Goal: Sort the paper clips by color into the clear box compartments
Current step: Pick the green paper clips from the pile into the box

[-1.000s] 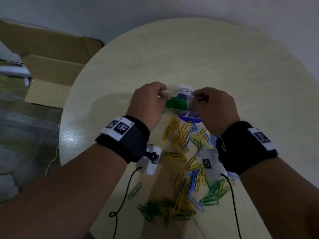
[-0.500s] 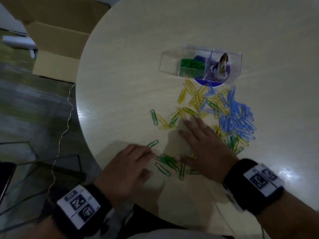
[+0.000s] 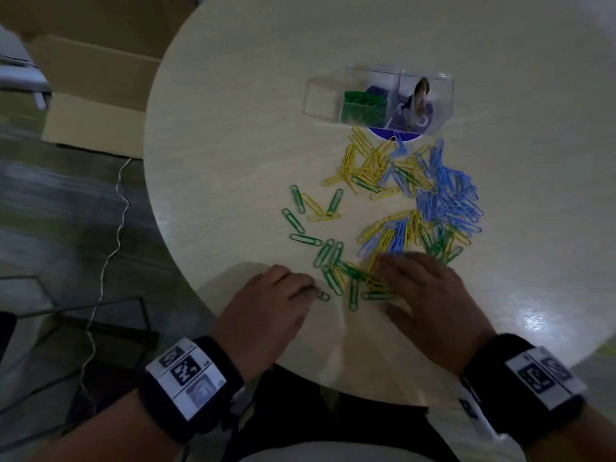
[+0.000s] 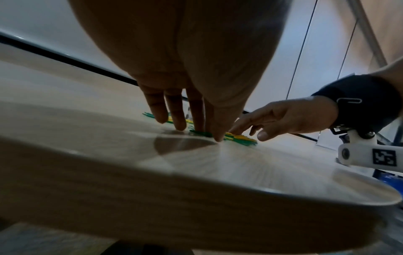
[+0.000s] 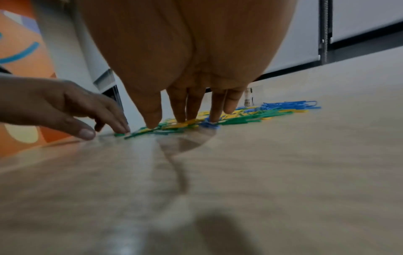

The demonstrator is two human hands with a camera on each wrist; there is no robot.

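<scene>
Thin wire paper clips (image 3: 413,201) look light and slippery, lying flat; right hand (image 3: 430,295) spread open presses them; left hand (image 3: 266,305), fingers extended, touches one green clip (image 3: 322,296); pinch an end.

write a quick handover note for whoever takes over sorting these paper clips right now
Left hand: fingers straight, fingertips on one green clip near the table's front edge; not lifted.
Right hand: open, fingers spread flat on the near end of the mixed pile.
Clear box: at the far side of the table, beyond the clips. Its middle compartment holds something green, the right one something purple; the left looks empty. What these are is unclear.
Done: no loose clip visibly sorted.
Left: green, yellow and blue clips all lie scattered on the table; sort each color into its own compartment.
</scene>
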